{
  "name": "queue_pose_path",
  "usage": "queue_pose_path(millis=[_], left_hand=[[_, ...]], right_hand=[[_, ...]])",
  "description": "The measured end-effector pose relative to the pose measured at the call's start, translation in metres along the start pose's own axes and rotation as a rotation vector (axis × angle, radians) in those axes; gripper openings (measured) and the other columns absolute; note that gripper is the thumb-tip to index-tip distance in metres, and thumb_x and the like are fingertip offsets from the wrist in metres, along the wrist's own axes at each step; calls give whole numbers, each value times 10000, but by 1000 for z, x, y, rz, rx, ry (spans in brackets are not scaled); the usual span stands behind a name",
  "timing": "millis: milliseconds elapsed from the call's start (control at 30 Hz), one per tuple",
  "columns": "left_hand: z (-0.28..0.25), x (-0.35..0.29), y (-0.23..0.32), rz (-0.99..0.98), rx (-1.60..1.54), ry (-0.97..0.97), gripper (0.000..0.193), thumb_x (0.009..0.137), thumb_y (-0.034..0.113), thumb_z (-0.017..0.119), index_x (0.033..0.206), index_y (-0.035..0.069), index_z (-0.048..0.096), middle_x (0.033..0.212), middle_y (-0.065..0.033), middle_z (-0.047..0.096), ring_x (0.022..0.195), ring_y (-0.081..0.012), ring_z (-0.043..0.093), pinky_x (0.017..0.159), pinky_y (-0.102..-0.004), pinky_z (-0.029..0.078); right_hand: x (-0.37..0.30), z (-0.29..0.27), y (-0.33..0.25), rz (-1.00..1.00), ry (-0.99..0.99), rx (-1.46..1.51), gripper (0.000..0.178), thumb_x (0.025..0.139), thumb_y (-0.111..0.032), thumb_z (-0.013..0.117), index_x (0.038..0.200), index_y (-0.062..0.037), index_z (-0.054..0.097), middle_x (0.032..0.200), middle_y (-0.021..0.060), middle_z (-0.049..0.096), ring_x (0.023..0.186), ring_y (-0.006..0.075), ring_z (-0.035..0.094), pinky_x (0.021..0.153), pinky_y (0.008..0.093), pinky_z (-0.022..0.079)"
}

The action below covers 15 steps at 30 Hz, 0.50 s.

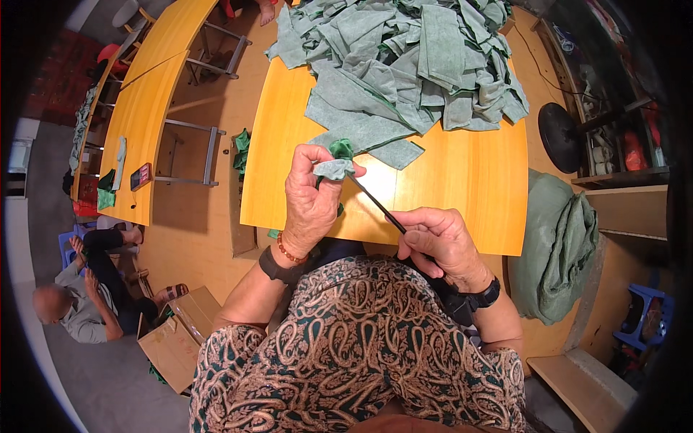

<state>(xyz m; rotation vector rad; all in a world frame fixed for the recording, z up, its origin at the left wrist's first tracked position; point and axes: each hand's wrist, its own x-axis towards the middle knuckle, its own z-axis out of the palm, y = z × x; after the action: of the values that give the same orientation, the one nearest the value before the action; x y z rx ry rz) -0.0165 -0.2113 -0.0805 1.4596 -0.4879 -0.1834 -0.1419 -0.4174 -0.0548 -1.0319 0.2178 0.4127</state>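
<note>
Above the near edge of the yellow table [462,195], my left hand [312,191] is closed around a small bunched piece of green fabric [334,169]. Its paler side folds over the fingertips, and a darker green part sticks up behind. My right hand [442,242] pinches a thin black rod [379,200] that slants up to the left. The rod's far tip meets the fabric, and I cannot tell whether it goes inside. Beyond my hands lies a large heap of grey-green fabric pieces [390,94], several of them flat strips reaching toward me.
A big green sack [552,249] bulges beside the table's right side. Left of me stand an opened cardboard box [177,335] and a seated person [90,289]. Another long yellow table [148,108] runs at the left. A black round fan-like object [559,137] is at the right.
</note>
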Motion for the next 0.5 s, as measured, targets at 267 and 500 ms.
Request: queue_pose_path(millis=[267,500], left_hand=[[-3,-25,13,-40,-158,-60,116,1027,119,498,1046,115,384,1034,-164,708,571,-19,430,536,-158,402],[1,-58,20,7,-170,-107,117,1030,133,498,1055,119,385,1035,-204,693,558,-21,429,538,-156,411]], right_hand=[[-14,13,22,-63,13,-25,315,947,-35,574,1257,-5,618,784,92,680,419,43,462,366,176,334],[-34,26,40,-91,39,-74,309,945,-34,582,1249,3,621,801,106,682,430,50,479,374,186,351]])
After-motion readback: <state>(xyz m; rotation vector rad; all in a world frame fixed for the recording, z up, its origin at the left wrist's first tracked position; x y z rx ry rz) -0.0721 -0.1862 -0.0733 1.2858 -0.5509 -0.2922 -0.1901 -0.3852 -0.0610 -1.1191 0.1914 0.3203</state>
